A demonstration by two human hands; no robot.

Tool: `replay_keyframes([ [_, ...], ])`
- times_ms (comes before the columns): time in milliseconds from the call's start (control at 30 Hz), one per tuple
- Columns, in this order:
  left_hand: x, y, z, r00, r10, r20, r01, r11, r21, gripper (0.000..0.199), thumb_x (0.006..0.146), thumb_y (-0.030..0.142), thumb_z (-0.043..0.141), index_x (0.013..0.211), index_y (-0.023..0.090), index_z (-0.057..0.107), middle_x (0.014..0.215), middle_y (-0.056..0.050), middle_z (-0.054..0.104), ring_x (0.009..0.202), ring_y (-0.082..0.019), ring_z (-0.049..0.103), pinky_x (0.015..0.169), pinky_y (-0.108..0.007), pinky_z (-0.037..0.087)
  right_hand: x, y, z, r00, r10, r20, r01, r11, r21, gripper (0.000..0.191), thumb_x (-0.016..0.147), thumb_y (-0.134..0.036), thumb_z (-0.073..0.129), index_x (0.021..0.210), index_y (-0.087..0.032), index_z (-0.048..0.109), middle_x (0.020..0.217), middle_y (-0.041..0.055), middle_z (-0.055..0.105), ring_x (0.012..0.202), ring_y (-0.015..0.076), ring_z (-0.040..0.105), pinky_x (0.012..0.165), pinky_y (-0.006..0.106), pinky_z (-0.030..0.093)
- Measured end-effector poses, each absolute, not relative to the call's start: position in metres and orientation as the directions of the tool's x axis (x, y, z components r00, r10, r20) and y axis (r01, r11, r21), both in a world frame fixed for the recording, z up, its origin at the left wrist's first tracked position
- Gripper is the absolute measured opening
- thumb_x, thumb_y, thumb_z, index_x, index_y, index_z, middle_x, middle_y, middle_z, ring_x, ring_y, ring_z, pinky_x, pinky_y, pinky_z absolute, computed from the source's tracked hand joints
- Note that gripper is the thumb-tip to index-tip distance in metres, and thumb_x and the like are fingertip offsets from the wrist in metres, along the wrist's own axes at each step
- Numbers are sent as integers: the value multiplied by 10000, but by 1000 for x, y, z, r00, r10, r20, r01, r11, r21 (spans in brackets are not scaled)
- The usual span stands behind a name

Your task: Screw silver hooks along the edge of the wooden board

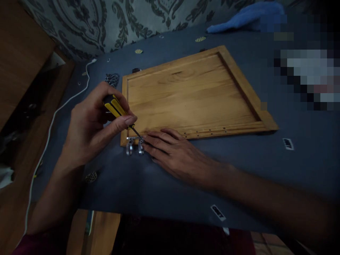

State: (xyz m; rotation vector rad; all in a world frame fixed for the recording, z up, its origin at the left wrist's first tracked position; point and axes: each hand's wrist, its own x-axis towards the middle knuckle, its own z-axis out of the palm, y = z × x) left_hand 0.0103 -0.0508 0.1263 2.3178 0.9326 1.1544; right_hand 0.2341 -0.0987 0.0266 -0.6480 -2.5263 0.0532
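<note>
My left hand [98, 124] is closed around a yellow and black screwdriver [116, 107]. Its thin shaft slants down to a shiny metal hook piece [132, 145] at the near left corner of a framed wooden panel [183, 92]. Two curved metal loops of that piece hang over the panel's near edge. My right hand [172, 150] lies with fingers stretched out along the same edge, fingertips beside the metal and the screwdriver tip. Small dark holes run along the near strip, to the right of this hand. The fingertips partly hide the point of contact.
A tangle of metal hooks [112, 79] lies beyond my left hand. The white cable [54, 117] runs down the left side. At the back right is a blue cloth [249, 17], above a pixelated area. Patterned fabric [111, 24] borders the dark blue covered surface [170, 194].
</note>
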Motion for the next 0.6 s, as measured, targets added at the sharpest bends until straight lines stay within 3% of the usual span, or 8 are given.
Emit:
replay_keyframes([
  [167,13,-52,127,419,726,545,383,-685,620,316,745,359,909,882,186,682,769,-17,722,593,-145,648,453,-234,489,234,-99,27,-743,457,489,414,888,-199,345,1028,-135,513,1334,-62,657,1419,193,651,1371,310,558,1118,539,476],
  [333,9,-53,127,419,747,516,378,-661,648,275,774,327,893,895,180,695,794,-28,722,626,-149,652,491,-256,494,234,-99,22,-731,459,505,425,885,-190,359,1040,-153,499,1361,-68,634,1427,167,652,1369,301,556,1122,530,477],
  [467,5,-56,133,352,712,607,347,-702,622,184,837,223,827,981,184,720,839,-15,700,716,-176,706,586,-294,549,233,-99,18,-727,459,511,425,885,-190,392,1020,-163,541,1391,-51,600,1439,158,646,1381,300,546,1153,514,454],
  [600,2,-57,137,311,688,656,309,-726,614,171,855,207,811,997,185,718,851,11,691,733,-167,735,584,-283,569,234,-98,18,-725,463,509,436,882,-180,367,1032,-181,530,1376,-86,615,1428,129,660,1376,279,556,1154,495,458],
])
